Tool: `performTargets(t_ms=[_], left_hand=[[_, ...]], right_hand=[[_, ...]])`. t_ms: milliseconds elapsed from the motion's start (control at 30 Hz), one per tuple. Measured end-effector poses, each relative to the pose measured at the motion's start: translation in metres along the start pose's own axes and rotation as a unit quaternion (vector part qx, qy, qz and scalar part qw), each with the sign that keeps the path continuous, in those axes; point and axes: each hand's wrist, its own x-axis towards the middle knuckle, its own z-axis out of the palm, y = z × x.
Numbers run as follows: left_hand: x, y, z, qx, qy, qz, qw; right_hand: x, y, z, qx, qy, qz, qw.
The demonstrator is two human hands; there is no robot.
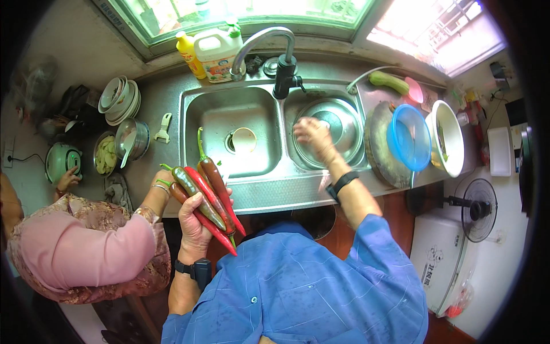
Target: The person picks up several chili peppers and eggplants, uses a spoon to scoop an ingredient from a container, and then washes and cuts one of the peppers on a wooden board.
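Observation:
My left hand grips a bunch of several long chili peppers, red, dark green and brownish, with green stems. It is in front of the left sink basin, near the counter edge. My right hand is blurred and reaches over the right sink basin. Nothing shows in its fingers. Beneath it lies a round stainless steel dish or lid; whether the hand touches it I cannot tell. A pale round cup or strainer sits by the left basin's drain. Between the basins stands the faucet, its spout turned left.
Another person in a pink sleeve stands close at left, one hand at a green rice cooker. A peeler, stacked bowls and sliced vegetables lie nearby. Rightward are a cutting board, blue basin, white bowl and green gourd.

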Motion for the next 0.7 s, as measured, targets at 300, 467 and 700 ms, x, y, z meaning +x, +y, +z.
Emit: performTargets(t_ms=[300,467,700], left_hand=[[0.024,0.002,0.011,-0.024,0.07,-0.026,0.997],[0.041,-0.004,0.0,-0.018,0.094,-0.021,0.995],[0.073,-0.016,-0.005,-0.035,0.124,0.036,0.991]], right_hand=[[0.104,-0.05,0.003,-0.1,0.076,-0.109,0.986],[0.1,-0.031,0.015,-0.095,0.105,-0.117,0.983],[0.081,-0.014,0.034,-0.096,0.104,-0.086,0.986]])
